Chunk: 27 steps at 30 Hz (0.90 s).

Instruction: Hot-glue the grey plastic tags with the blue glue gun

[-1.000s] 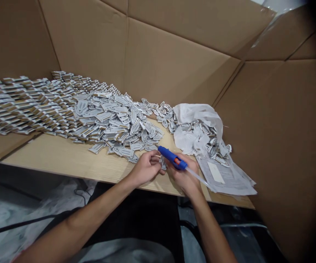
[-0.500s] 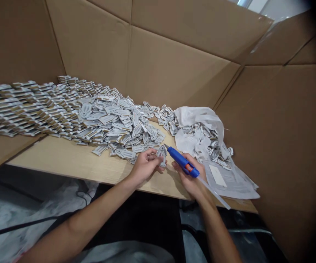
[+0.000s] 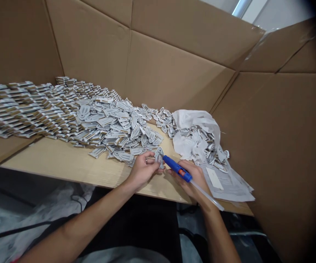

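My left hand (image 3: 143,168) pinches a small grey flat piece (image 3: 159,156) above the wooden table (image 3: 65,164), near its front edge. My right hand (image 3: 192,179) grips a blue glue gun (image 3: 177,168) with an orange trigger and a clear glue stick (image 3: 207,195) sticking out behind. The gun's tip touches or nearly touches the grey piece. A loose heap of the same grey pieces (image 3: 119,128) lies just beyond my left hand.
Neat rows of stacked grey pieces (image 3: 18,107) cover the table's left. A crumpled white plastic bag (image 3: 196,131) with more pieces and paper sheets (image 3: 226,182) lies at the right. Cardboard walls (image 3: 174,69) enclose the table at the back and right.
The glue gun has tilted and its tip has moved back up to the grey piece held in my left hand. The view shifted slightly.
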Each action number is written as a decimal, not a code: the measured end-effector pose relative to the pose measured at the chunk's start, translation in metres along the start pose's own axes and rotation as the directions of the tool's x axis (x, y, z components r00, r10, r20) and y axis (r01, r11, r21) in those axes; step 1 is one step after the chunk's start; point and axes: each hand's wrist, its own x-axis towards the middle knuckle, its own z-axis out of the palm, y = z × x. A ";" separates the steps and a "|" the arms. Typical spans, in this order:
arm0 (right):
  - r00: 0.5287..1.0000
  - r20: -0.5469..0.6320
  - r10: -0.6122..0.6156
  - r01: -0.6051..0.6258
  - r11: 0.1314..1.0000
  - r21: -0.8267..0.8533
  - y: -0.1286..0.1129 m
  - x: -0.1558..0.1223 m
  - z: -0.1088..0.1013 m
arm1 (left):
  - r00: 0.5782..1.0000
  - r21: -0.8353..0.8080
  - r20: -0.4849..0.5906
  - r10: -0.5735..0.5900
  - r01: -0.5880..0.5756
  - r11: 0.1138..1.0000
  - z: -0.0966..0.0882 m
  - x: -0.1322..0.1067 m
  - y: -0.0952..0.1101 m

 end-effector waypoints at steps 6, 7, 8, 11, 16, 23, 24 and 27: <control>0.999 0.004 0.032 -0.032 0.998 -0.054 0.001 -0.001 0.001 | 1.000 0.007 -0.018 -0.008 0.008 1.000 -0.001 0.001 -0.003; 1.000 0.012 0.028 -0.027 0.997 -0.071 0.001 -0.001 0.002 | 1.000 0.011 -0.030 -0.009 0.010 1.000 -0.001 0.002 -0.004; 1.000 0.017 0.020 -0.018 0.996 -0.092 0.002 -0.002 0.002 | 0.999 0.016 -0.041 -0.010 0.010 1.000 -0.002 0.002 -0.005; 1.000 0.017 -0.002 0.005 0.988 -0.153 0.006 -0.003 0.004 | 0.998 0.049 -0.064 0.007 -0.004 0.999 -0.003 0.004 -0.009; 0.999 0.042 0.005 0.004 0.980 -0.198 0.006 -0.005 0.003 | 0.997 0.106 -0.061 0.056 -0.049 0.993 -0.006 0.004 -0.012; 0.998 0.062 0.032 -0.018 0.977 -0.211 0.002 -0.007 -0.002 | 0.995 0.126 -0.071 0.064 -0.054 0.991 -0.006 0.005 -0.013; 0.997 0.064 0.035 -0.021 0.978 -0.207 0.002 -0.007 -0.002 | 0.995 0.132 -0.070 0.067 -0.058 0.990 -0.006 0.005 -0.013; 0.997 0.069 0.043 -0.029 0.980 -0.196 0.003 -0.007 -0.003 | 0.994 0.142 -0.072 0.076 -0.065 0.988 -0.006 0.004 -0.013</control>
